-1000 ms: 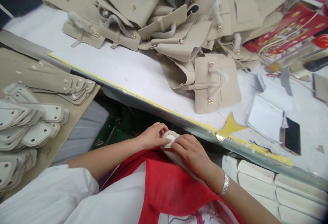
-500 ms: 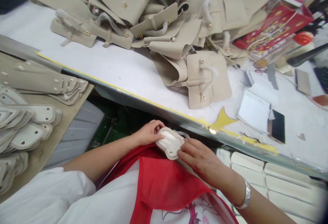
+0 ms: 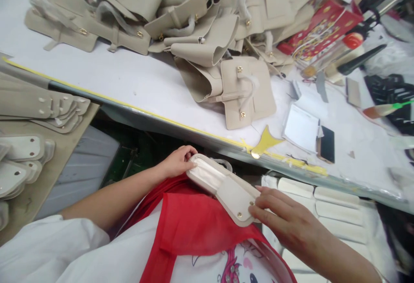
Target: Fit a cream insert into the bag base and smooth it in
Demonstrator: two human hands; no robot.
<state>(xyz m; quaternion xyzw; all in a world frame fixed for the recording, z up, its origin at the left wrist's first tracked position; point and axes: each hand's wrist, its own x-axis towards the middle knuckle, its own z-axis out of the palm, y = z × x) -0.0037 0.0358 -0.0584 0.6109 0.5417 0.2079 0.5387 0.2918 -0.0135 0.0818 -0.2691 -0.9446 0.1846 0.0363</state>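
Observation:
A cream bag panel [image 3: 234,201] with rounded ends stretches between my hands, just above my red apron [image 3: 200,227]. Its right end bears small metal studs, and a paler strip lies along its left part. My left hand [image 3: 177,161] pinches the far left end. At the other end my right hand [image 3: 280,212] has its fingertips closed on the edge beside the studs; its thumb is partly hidden. Behind the panel a clear-wrapped handle [image 3: 225,163] shows in part.
Beige bags [image 3: 249,91] are heaped on the white worktable [image 3: 139,89], with a notepad [image 3: 300,127], a phone [image 3: 326,144] and a red box [image 3: 323,22] to their right. Cream flaps [image 3: 24,147] lie stacked at left. Rolled cream pieces [image 3: 339,218] stand below the table at right.
The panel has gone from folded short to stretched out long. My right hand has moved right and down with its end, while my left hand keeps the other end.

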